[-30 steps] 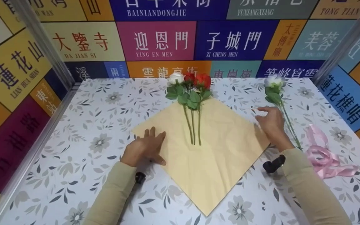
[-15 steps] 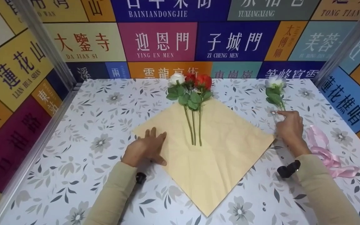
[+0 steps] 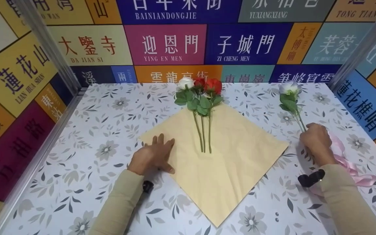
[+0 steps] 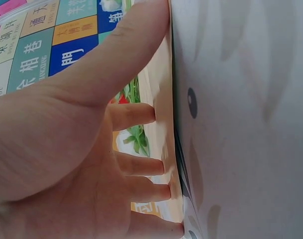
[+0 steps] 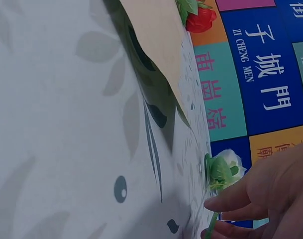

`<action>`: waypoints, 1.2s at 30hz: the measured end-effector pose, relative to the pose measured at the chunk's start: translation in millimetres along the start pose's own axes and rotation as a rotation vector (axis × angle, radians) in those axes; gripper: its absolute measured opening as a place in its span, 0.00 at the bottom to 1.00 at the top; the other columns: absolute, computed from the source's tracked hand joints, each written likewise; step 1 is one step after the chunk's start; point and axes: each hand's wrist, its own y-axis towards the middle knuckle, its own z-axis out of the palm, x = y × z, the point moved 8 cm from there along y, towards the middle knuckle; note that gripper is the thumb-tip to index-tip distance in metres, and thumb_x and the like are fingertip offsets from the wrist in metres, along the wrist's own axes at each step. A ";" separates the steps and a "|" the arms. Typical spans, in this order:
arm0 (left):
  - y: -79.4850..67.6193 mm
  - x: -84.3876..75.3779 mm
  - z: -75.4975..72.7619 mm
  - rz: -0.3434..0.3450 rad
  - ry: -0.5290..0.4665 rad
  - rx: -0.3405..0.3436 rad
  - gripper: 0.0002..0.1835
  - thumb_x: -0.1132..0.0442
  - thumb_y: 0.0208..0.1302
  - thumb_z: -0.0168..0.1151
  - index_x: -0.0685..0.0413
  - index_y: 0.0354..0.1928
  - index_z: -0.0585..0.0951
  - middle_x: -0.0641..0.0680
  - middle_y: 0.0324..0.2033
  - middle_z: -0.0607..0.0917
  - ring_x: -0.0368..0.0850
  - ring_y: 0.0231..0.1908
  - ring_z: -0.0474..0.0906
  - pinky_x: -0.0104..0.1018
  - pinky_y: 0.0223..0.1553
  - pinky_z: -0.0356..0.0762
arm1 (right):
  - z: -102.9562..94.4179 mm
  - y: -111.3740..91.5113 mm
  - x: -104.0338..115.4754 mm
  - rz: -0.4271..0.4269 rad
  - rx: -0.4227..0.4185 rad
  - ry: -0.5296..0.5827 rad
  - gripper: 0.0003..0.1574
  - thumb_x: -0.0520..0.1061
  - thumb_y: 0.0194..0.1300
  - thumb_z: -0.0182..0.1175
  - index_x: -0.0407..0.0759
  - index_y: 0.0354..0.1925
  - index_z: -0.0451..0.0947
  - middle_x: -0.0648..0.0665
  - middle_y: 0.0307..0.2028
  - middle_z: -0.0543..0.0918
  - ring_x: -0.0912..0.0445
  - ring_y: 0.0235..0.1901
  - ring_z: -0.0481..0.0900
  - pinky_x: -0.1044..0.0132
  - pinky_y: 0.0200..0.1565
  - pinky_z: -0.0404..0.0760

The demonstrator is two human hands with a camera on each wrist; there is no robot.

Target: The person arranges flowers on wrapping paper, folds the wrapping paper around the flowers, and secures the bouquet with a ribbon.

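Note:
In the head view my left hand rests with spread fingers on the left corner of a tan sheet of wrapping paper. The left wrist view shows its straight fingertips against the paper. My right hand pinches the stem of a pale white rose at the right. Thumb and fingers close around that green stem in the right wrist view; its lower end is hidden by the hand. A white rose and two red roses lie side by side over the paper's top corner.
A loose pink ribbon lies beside the right forearm, partly covered by it. The table has a flower-print cover. Colourful sign panels stand along its back and sides, with clear posts at the corners.
My right hand has left the paper's right corner, moved right, and taken hold of the pale rose's stem. The right corner now lies flat. My left hand has stayed in place.

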 end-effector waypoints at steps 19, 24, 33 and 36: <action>3.3 -0.9 1.9 0.001 0.018 0.001 0.62 0.40 0.51 0.74 0.52 0.80 0.49 0.74 0.77 0.42 0.74 0.76 0.41 0.74 0.70 0.50 | -1.7 1.5 -12.9 0.117 0.029 0.130 0.34 0.42 0.67 0.51 0.31 0.70 0.66 0.26 0.67 0.69 0.35 0.58 0.70 0.45 0.52 0.68; 3.8 -0.4 1.6 0.007 0.001 0.007 0.62 0.40 0.52 0.74 0.53 0.80 0.48 0.74 0.77 0.41 0.74 0.77 0.39 0.75 0.70 0.50 | -5.5 -0.4 -11.1 0.118 0.028 0.209 0.35 0.45 0.67 0.55 0.38 0.70 0.68 0.36 0.53 0.84 0.49 0.44 0.79 0.58 0.41 0.74; 3.3 -0.8 0.7 0.016 0.033 0.001 0.63 0.39 0.51 0.75 0.54 0.80 0.48 0.75 0.76 0.43 0.76 0.76 0.42 0.75 0.68 0.55 | 1.7 2.6 -3.7 0.158 0.075 0.387 0.34 0.46 0.68 0.58 0.40 0.70 0.69 0.65 0.19 0.80 0.65 0.27 0.81 0.68 0.33 0.83; 3.1 -0.5 0.2 0.011 0.029 0.002 0.63 0.39 0.51 0.75 0.54 0.80 0.48 0.75 0.76 0.43 0.76 0.76 0.41 0.75 0.69 0.54 | 5.0 2.5 2.5 0.157 0.084 0.421 0.34 0.47 0.68 0.58 0.42 0.70 0.69 0.66 0.19 0.81 0.65 0.27 0.84 0.68 0.35 0.84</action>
